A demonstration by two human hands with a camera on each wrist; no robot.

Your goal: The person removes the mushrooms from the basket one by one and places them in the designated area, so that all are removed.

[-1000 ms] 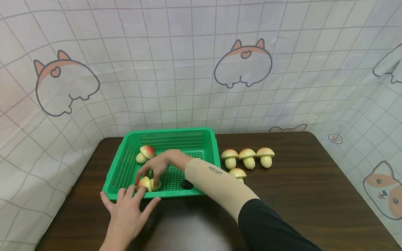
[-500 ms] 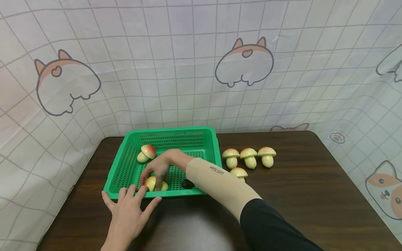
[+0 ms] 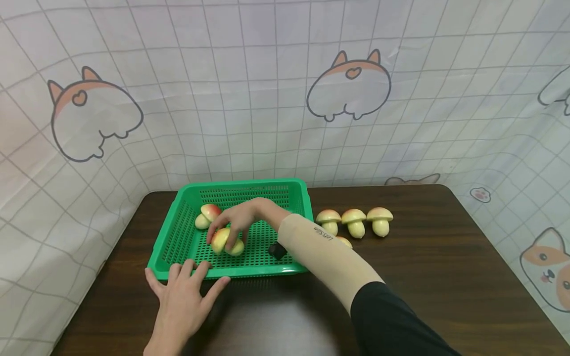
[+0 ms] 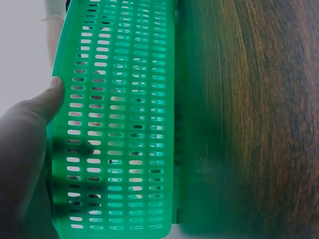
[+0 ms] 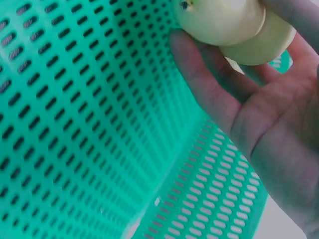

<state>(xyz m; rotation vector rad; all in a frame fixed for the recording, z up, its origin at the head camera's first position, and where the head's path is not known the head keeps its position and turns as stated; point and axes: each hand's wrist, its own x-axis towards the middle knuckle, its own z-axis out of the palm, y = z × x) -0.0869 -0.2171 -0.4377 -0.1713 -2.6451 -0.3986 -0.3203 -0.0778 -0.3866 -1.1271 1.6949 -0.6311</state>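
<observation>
Inside the green plastic basket [image 3: 249, 270], my right hand [image 3: 240, 217] holds a toy mushroom [image 3: 219, 241] with a yellow and reddish cap, its fingers around the cap and stem. The right wrist view shows this mushroom's pale underside [image 5: 219, 20] between thumb and fingers. My left hand [image 3: 183, 301] grips the basket's front rim near its left corner. In the left wrist view the thumb [image 4: 52, 92] lies on the rim, and dark finger shapes show through the slotted wall. Another toy mushroom [image 3: 211, 212] lies behind the held one, in the basket's back left part.
Right of the basket, three more toy mushrooms stand in a row, the middle mushroom [image 3: 354, 217] among them. My right forearm [image 3: 325, 252] mostly hides another mushroom [image 3: 344, 242]. Dark wooden table [image 3: 445, 277] extends to the right. A patterned cloth [image 3: 267, 123] hangs behind it.
My right hand has moved the mushroom rightward and away from the basket's front wall, up off that corner. The left hand has stayed on the rim.
</observation>
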